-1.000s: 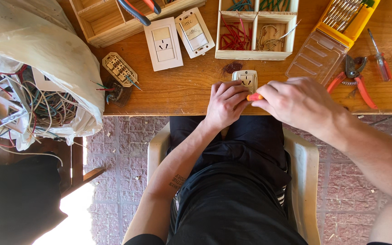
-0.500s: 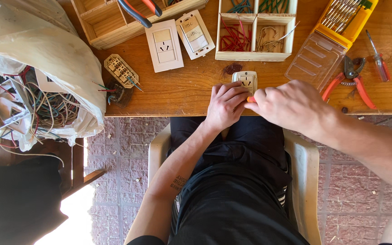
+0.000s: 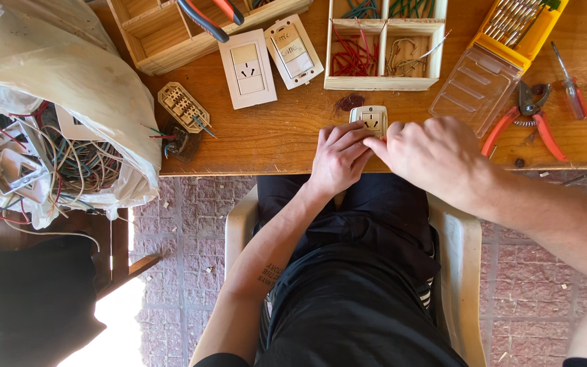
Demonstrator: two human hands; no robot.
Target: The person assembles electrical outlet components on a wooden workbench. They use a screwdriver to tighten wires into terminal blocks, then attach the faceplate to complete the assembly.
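Both hands meeting at the desk edge: left hand and right hand, fingertips pinched on a small beige socket module. Module upright just beyond the fingers, toward the wooden tray, left hand nearer.

The orange tool under the right hand is now hidden.

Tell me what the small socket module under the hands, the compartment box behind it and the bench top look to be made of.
Socket module: probably moulded plastic, cream and smooth, with matte sheen and crisp slots. Both the left hand and right hand touch it. Compartment box: pale unfinished wood, with grain and raw cut edges showing. Bench top: wood, warm orange-brown, likely varnished or oiled, with long grain lines.
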